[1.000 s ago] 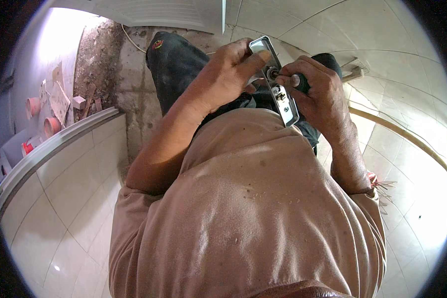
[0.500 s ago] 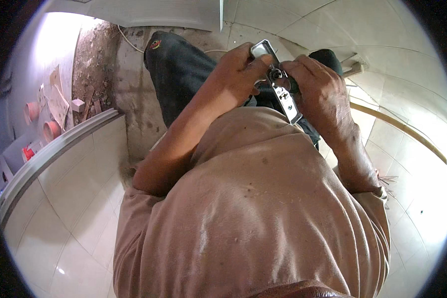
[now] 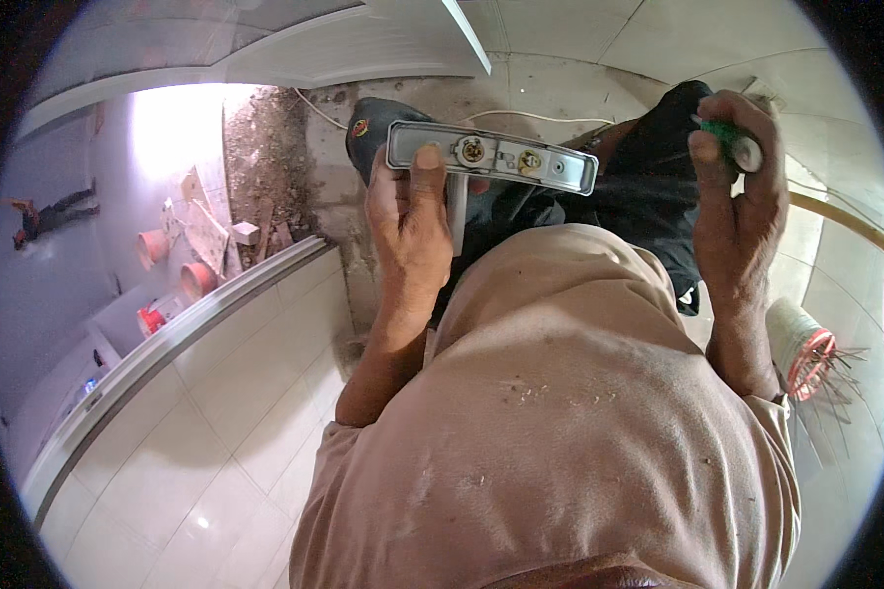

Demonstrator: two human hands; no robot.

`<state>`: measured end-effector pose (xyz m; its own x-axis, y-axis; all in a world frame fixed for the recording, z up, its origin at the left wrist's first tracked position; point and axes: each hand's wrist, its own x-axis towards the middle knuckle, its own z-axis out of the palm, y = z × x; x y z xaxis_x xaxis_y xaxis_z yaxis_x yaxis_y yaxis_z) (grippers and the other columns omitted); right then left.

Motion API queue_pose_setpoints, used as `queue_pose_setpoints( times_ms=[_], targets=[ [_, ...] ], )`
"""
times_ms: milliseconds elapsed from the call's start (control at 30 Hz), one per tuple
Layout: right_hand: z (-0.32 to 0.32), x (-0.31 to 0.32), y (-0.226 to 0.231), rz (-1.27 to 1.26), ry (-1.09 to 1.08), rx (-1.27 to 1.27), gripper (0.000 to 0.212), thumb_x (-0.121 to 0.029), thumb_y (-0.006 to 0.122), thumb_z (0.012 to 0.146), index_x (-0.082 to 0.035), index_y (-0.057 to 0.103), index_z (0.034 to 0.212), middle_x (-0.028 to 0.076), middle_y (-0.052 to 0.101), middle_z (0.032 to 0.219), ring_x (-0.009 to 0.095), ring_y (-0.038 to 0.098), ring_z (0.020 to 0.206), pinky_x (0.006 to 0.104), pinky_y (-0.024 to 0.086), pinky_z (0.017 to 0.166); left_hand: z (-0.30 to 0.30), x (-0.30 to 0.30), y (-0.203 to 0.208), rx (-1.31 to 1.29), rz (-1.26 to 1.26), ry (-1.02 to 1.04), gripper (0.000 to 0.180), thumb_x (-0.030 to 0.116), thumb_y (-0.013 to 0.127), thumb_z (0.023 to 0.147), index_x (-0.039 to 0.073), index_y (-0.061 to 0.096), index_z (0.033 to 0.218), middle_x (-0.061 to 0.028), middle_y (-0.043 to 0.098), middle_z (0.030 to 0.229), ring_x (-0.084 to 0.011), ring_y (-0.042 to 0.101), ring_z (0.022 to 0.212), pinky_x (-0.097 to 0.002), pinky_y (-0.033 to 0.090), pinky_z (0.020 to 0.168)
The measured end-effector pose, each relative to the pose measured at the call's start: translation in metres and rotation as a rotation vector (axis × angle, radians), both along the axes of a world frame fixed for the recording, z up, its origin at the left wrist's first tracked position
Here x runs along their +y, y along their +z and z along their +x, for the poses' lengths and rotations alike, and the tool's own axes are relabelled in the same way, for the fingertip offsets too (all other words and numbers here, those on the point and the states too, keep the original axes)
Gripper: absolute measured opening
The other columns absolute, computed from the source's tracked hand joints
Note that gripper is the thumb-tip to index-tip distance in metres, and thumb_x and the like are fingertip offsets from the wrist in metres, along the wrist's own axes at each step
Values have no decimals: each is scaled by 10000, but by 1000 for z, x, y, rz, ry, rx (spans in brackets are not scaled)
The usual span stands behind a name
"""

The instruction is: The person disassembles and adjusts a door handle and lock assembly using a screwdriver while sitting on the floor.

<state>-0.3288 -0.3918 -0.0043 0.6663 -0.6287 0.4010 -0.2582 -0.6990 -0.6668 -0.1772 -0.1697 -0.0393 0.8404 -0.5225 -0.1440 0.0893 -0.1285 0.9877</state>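
Tiling (image 3: 177, 432) | left hand (image 3: 413, 226): 1 metal plate (image 3: 504, 159) | right hand (image 3: 742, 206): 1 green-handled tool (image 3: 724, 133)

The left hand (image 3: 413, 231) is closed in a grip, its thumb (image 3: 427, 179) extended and pressing forward. Well apart to its right, the right hand (image 3: 742, 211) is raised, fingers (image 3: 742, 106) curled around in a hold. Behind the hands, the left forearm (image 3: 381, 339) and right forearm (image 3: 739, 339) flank the torso (image 3: 560, 393), both elbows bent.
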Motion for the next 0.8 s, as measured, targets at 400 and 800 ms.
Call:
queue_pose_setpoints(
  times_ms=[400,800],
  targets=[
    [-8,24,-13,644,615,-569,416,-285,626,1017,-61,474,1333,280,622,1260,268,679,1036,361,586,862,2,-7,-13,13,-103,26,351,288,517,1076,-31,574,1209,-182,706,1150,-190,697,895,-314,591,784],
    [2,26,-41,667,713,-593,446,-130,707,956,-29,441,1300,199,611,1180,398,656,1135,481,577,906,2,-13,-17,-16,-56,17,354,311,526,1070,-18,601,1178,-165,724,1097,-160,693,862,-289,570,758]
  ],
)
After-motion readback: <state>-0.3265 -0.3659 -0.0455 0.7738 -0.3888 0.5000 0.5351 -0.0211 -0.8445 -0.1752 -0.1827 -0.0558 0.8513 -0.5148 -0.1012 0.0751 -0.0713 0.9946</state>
